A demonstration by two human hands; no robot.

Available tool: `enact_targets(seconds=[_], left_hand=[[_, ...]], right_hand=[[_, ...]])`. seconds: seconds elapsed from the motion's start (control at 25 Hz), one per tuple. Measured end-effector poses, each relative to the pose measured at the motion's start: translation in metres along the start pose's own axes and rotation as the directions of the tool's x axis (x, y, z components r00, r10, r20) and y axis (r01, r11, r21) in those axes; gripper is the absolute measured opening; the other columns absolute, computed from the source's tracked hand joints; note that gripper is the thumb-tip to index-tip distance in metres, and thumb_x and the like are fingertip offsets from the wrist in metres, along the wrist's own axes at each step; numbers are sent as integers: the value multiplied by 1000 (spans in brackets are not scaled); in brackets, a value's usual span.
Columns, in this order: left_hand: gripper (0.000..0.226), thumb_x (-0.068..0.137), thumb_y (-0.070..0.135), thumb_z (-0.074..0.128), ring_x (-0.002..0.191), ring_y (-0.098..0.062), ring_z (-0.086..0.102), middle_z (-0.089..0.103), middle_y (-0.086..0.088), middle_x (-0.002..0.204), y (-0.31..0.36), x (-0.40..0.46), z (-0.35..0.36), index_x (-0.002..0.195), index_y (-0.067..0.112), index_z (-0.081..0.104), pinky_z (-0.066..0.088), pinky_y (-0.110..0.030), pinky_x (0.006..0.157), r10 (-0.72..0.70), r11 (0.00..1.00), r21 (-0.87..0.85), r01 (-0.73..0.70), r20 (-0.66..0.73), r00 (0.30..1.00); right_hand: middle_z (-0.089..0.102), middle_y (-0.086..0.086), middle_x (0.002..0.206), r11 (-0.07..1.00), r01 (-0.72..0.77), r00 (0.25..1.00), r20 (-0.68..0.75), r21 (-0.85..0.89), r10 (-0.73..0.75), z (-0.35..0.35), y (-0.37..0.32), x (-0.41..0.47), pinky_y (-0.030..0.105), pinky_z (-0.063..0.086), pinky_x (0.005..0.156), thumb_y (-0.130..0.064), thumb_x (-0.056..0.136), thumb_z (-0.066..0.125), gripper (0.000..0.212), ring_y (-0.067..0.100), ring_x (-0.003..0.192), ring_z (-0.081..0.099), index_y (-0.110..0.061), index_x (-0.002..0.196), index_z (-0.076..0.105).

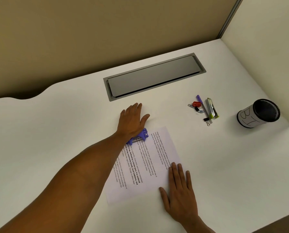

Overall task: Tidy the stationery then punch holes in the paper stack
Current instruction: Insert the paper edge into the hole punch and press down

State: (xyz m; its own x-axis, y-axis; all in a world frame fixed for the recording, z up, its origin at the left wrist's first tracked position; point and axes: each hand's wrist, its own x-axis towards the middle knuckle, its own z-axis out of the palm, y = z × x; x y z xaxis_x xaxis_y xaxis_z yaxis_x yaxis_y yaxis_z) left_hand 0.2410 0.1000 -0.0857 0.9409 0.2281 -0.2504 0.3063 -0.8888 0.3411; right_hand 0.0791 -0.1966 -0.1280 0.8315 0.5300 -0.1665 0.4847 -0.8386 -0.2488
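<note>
A printed paper stack lies on the white desk. A purple hole punch sits over the stack's far left edge, mostly hidden under my left hand, which lies flat on top of it with fingers spread. My right hand rests palm down on the stack's near right corner. Loose stationery lies at the right: a purple pen, a red clip, paper clips, a black binder clip and a green stapler.
A black mesh pen cup with a white label lies tilted at the far right. A grey cable hatch is set into the desk behind the paper. Partition walls enclose the back and right.
</note>
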Motion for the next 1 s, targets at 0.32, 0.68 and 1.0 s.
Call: enact_targets(seconds=[0.32, 0.68, 1.0], left_hand=[[49, 103, 41, 39, 137, -24, 49, 50, -6, 150, -30, -44, -22, 146, 17, 41, 38, -41, 117, -230, 850, -501, 162, -77, 970], [69, 92, 51, 56, 142, -22, 42, 43, -4, 155, -72, -162, 14, 149, 18, 38, 29, -38, 119, -197, 962, -199, 186, -37, 980], [75, 89, 53, 60, 140, -22, 36, 36, 0, 154, -68, -167, 24, 151, 22, 32, 31, -38, 117, -171, 985, 19, 170, 22, 985]], right_hand=[[9, 10, 168, 1000, 23, 999, -39, 3, -23, 2, 2, -1, 53, 13, 124, -54, 97, 37, 81, 29, 155, 9, -5, 158, 15], [10, 11, 168, 999, 35, 999, -36, -25, -36, -1, 2, -1, 54, 16, 123, -53, 98, 34, 79, 29, 155, 10, -3, 157, 18], [15, 10, 167, 998, 33, 999, 13, -52, -33, -9, 6, -10, 51, 17, 122, -53, 99, 32, 76, 26, 155, 10, -3, 156, 22]])
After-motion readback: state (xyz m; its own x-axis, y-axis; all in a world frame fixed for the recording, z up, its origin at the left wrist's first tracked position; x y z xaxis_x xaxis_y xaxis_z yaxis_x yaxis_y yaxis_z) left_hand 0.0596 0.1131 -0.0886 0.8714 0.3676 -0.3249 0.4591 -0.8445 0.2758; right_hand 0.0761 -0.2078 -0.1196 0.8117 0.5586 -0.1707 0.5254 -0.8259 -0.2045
